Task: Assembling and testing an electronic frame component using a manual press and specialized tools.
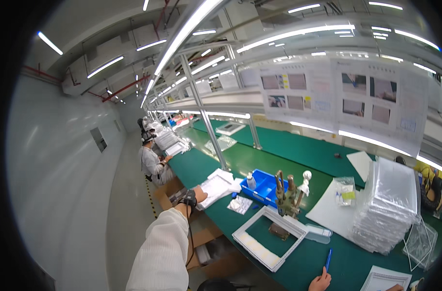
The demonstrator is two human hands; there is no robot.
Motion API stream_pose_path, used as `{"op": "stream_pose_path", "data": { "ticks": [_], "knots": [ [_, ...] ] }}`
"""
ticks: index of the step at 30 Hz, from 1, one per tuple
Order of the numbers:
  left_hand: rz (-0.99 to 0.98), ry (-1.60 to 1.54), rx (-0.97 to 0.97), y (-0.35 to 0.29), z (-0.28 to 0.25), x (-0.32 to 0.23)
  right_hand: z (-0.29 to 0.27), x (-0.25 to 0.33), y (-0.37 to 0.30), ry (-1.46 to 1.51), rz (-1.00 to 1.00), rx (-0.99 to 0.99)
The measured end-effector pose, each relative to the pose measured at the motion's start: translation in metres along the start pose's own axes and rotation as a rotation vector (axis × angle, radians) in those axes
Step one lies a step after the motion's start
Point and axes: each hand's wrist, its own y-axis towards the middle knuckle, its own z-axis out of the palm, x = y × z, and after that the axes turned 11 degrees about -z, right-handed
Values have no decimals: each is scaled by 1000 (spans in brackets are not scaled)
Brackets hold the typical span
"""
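Observation:
My left arm, in a white sleeve with a dark device strapped at the wrist, stretches out to the far left. My left hand (200, 194) is closed at the near edge of a pile of white sheets (215, 188); its fingertips are partly hidden. At the lower edge my right hand (320, 281) grips a blue pen (329, 259) that points upward. Beyond that hand a white rectangular frame (247, 236) lies flat, with pale yellowish strips along its near side. Touching its right corner is a clear plastic piece (319, 233).
A blue divided bin (264, 186) holds a bottle (251, 181). Beside it stands a green metal fixture (289, 199). Tall wrapped stacks (388, 203) rise at right, near another white frame (386, 280) with partial fingers beside it. A co-worker (154, 160) sits farther along the green bench (221, 213).

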Motion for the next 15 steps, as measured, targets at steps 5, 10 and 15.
{"op": "stream_pose_path", "data": {
  "ticks": [5, 10, 15],
  "knots": [
    [186, -23, -105, 66, 29, -2, 8, -30, -18, 88, 50, -180],
    [289, -150, -124, 115, 74, 57, -26, 1, -82, 156, 84, -144],
    [357, 48, -78, 119, 134, 285, -9, 57, -252, 258, 453, -285]
  ]
}}
